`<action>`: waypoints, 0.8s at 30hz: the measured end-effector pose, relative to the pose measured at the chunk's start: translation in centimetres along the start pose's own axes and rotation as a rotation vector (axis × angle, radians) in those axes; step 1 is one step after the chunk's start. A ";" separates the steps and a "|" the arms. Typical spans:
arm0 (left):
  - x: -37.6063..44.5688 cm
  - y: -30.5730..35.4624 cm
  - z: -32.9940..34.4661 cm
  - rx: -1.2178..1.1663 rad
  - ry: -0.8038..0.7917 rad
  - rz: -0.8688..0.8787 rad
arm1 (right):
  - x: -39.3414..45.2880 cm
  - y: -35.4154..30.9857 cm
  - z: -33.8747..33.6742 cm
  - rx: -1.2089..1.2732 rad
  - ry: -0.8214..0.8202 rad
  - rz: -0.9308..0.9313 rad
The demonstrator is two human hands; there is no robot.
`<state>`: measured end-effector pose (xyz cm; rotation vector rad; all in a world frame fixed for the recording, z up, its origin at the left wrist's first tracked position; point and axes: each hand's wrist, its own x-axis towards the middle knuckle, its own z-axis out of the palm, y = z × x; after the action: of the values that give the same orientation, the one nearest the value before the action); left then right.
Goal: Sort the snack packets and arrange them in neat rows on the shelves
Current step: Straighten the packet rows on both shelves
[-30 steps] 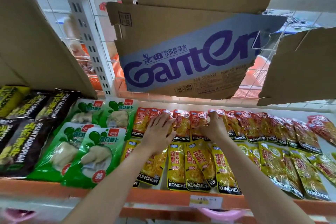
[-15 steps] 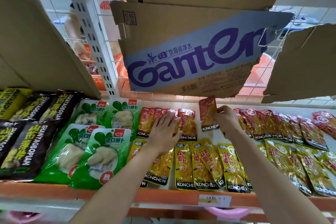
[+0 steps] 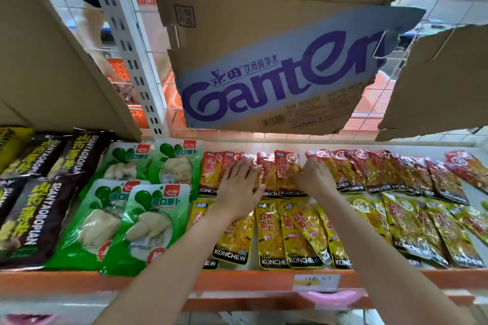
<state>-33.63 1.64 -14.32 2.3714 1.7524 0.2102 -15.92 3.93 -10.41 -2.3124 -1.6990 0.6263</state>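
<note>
A back row of red KONCHEW packets (image 3: 369, 174) and a front row of yellow KONCHEW packets (image 3: 269, 235) lie on the white shelf (image 3: 343, 146). My left hand (image 3: 239, 187) lies flat with straight fingers on the red packets at the row's left end. One red packet (image 3: 287, 169) lies just right of it. My right hand (image 3: 315, 178) has curled fingers on this packet's right edge and covers the neighbouring packets. Whether the fingers reach under the packet is hidden.
Green radish packets (image 3: 148, 208) and dark SHANYAOBOPIAN packets (image 3: 34, 208) fill the shelf's left part. Torn cardboard sheets, one printed Ganten (image 3: 277, 79), hang low over the shelf. An orange front rail (image 3: 237, 282) carries a price tag (image 3: 315, 282). A white slotted upright (image 3: 132, 60) stands behind.
My right hand lifted a red packet from the back row, carried it left and laid it down next to my left hand. My left hand stayed flat on the red packets.
</note>
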 end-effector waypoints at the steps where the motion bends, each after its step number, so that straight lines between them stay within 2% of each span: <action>1: 0.0 0.0 -0.2 0.035 -0.016 -0.004 | -0.1 0.1 -0.3 -0.022 0.007 -0.034; 4: 0.4 0.5 -1.4 0.136 -0.034 -0.014 | 0.2 1.4 -1.7 -0.005 0.020 -0.128; 8: 1.2 2.7 -2.5 0.071 0.036 -0.053 | 1.4 5.4 -4.4 -0.023 0.115 -0.108; 11: 2.2 5.3 -2.3 -0.016 0.045 -0.019 | 1.7 7.4 -4.7 -0.089 0.042 -0.071; 15: 3.0 7.4 -0.3 -0.043 -0.033 -0.032 | 1.9 7.3 -4.9 -0.125 -0.017 -0.095; 18: 3.2 7.1 1.3 0.010 -0.035 -0.020 | 2.8 7.5 -5.3 -0.003 -0.117 -0.065; 20: 3.2 6.9 1.6 0.028 -0.019 -0.011 | 2.9 7.8 -5.2 0.091 -0.124 -0.068; 24: 3.2 7.0 1.6 0.049 -0.006 -0.004 | 2.3 7.4 -5.2 0.521 -0.103 -0.056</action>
<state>-25.79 2.54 -14.26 2.3996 1.7798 0.1609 -6.68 4.24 -9.24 -1.8868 -1.4162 1.0471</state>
